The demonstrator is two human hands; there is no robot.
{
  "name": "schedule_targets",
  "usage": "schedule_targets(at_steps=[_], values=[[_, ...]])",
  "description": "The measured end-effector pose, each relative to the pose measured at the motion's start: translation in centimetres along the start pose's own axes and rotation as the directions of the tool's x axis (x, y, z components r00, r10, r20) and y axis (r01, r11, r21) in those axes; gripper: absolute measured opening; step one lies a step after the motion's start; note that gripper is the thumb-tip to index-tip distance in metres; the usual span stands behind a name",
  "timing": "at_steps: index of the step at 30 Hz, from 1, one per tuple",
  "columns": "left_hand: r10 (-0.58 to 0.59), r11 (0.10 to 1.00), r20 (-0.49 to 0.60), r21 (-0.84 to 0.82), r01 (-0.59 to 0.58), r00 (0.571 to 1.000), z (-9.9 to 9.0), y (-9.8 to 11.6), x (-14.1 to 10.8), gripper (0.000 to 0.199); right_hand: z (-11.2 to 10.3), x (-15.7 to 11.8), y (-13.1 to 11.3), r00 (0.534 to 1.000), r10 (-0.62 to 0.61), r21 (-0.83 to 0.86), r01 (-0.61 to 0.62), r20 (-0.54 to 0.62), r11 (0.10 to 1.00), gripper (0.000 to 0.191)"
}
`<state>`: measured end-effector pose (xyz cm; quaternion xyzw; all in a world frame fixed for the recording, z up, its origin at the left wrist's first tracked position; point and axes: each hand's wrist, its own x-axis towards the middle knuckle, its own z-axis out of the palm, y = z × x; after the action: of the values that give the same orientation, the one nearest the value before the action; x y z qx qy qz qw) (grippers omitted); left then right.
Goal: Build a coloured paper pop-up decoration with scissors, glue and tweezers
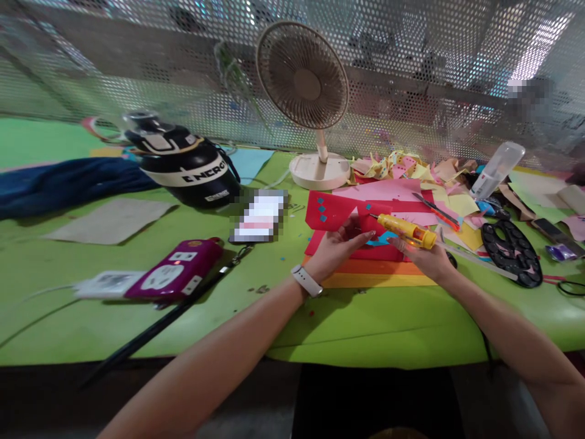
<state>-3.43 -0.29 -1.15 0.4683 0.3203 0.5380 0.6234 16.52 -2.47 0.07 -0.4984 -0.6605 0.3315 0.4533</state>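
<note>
My right hand (423,253) is closed around a yellow glue gun (404,230) with a glue stick out of its back end. The gun's nozzle points left, over red paper (336,210) that bears small blue diamonds. My left hand (342,241), with a white watch on the wrist, has its fingers bent together at the red paper; a small pale pointed piece shows at the fingertips. A blue shape (382,238) lies on the red paper between my hands. Under the red paper are orange and yellow sheets (379,279).
A fan (320,171) stands behind the paper. Scraps, a cutter (441,213), a black palette (512,253) and a clear bottle (498,171) lie right. Left are a black jug (183,164), a phone (260,214), a purple power strip (173,271) and a black strap (169,320).
</note>
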Motion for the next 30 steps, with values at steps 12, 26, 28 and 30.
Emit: schedule_targets(at_steps=[12, 26, 28, 30], values=[[0.011, 1.000, 0.052, 0.003, -0.011, 0.999, -0.09, 0.01, 0.09, 0.044, 0.02, -0.26, -0.79, 1.000, -0.004, -0.006, 0.004, -0.008, 1.000, 0.023], [0.004, 0.999, 0.008, 0.041, -0.005, 1.000, 0.24, 0.22, -0.04, 0.040, 0.17, -0.24, -0.45, 1.000, 0.015, -0.002, -0.015, -0.014, 1.000, 0.024], [0.003, 0.999, 0.004, 0.036, -0.003, 1.000, 0.22, 0.20, -0.03, 0.040, 0.18, -0.21, -0.26, 1.000, 0.022, -0.009, -0.022, -0.018, 1.000, 0.026], [0.004, 0.999, -0.003, 0.035, -0.004, 1.000, 0.16, 0.14, -0.03, 0.040, 0.17, -0.16, -0.08, 0.999, 0.030, -0.012, -0.030, -0.013, 0.999, 0.028]])
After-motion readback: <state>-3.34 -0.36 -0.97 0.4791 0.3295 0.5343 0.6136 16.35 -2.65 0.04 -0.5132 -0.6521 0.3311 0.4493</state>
